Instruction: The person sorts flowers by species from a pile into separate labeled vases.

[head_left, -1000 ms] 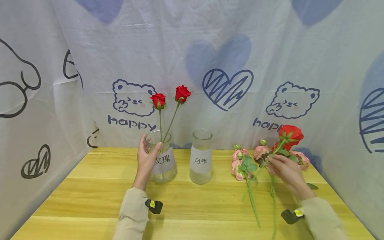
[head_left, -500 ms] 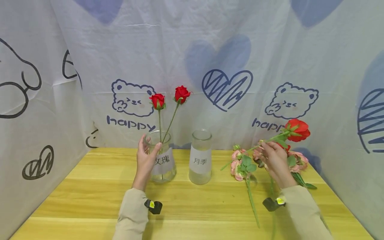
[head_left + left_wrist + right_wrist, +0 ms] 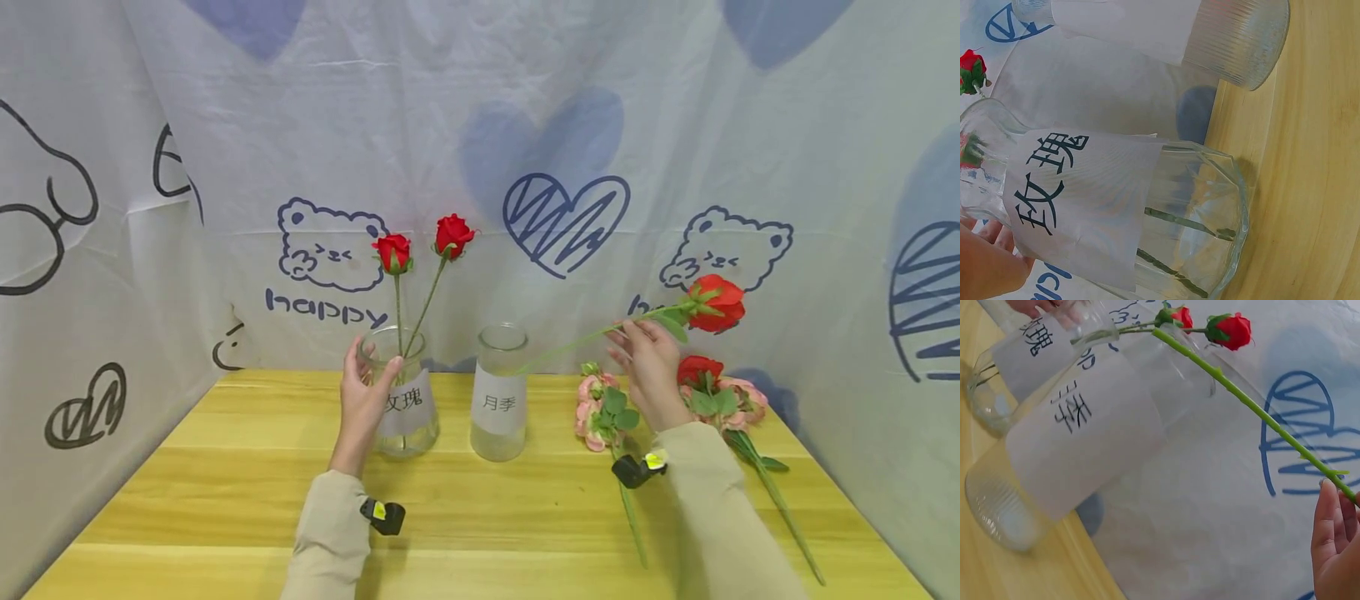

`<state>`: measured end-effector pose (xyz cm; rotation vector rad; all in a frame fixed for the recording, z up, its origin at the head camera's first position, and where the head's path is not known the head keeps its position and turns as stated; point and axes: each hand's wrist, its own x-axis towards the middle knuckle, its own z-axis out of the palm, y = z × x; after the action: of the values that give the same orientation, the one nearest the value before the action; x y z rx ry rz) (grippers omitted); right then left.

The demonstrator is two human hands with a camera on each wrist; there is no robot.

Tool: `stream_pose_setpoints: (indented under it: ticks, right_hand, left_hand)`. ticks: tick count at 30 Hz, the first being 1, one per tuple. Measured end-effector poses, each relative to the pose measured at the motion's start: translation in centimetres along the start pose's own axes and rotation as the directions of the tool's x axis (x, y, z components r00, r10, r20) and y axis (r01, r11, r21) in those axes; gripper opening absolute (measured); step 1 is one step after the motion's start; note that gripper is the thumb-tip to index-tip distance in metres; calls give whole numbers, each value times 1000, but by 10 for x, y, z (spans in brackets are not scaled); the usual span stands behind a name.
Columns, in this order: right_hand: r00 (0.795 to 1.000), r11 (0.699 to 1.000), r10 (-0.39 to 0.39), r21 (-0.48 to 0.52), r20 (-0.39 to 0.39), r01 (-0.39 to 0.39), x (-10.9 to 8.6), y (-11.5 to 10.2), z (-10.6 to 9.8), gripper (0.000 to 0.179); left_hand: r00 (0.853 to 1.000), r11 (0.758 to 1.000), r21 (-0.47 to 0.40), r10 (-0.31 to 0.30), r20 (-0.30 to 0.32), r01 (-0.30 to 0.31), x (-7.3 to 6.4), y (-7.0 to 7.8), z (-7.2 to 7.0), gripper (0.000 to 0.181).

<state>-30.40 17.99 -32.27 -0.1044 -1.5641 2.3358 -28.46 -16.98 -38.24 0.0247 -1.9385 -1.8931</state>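
My left hand (image 3: 362, 408) holds the wide glass vase (image 3: 422, 433) by its left side and neck, thumb in front. Two red roses (image 3: 392, 252) lean in that vase, their stem ends showing through the glass in the left wrist view. My right hand (image 3: 651, 371) pinches the green stem (image 3: 1260, 412) of a large red flower (image 3: 720, 305), raised above the table. Its bloom points right and its stem slants down leftward, the bare end overlapping the narrow glass vase (image 3: 498, 446) in the head view. Paper labels with Chinese characters wrap both vases.
Right of the narrow vase lies a pink flower (image 3: 596, 429) with its stem toward me. Farther right are another red flower (image 3: 699, 369) and more pink blooms (image 3: 746, 404), with stems on the wooden table (image 3: 465, 517). A printed cloth (image 3: 480, 150) hangs behind.
My right hand has lifted the large red flower off the pile and carried it left, its stem swinging from downward to pointing left. My left hand stays on the wide vase.
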Motion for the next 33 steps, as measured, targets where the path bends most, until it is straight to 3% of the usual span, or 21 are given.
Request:
stream_pose_setpoints:
  ticks: [8, 18, 23, 33]
  right_hand:
    - [1000, 998, -21, -65, 1, 21, 5, -4, 34, 8]
    - [995, 995, -99, -4, 15, 100, 13, -13, 72, 3]
    - [996, 995, -92, 47, 17, 91, 13, -14, 93, 5]
    - [995, 997, -78, 20, 59, 77, 6, -5, 133, 14]
  left_hand:
    - [1000, 1000, 2, -1, -8, 1, 0, 0, 0, 78]
    - [1000, 1000, 1, 9, -18, -9, 0, -1, 1, 79]
    - [1000, 1000, 5, -2, -12, 2, 1, 1, 1, 80]
    - [1000, 1000, -4, -9, -7, 9, 1, 2, -1, 81]
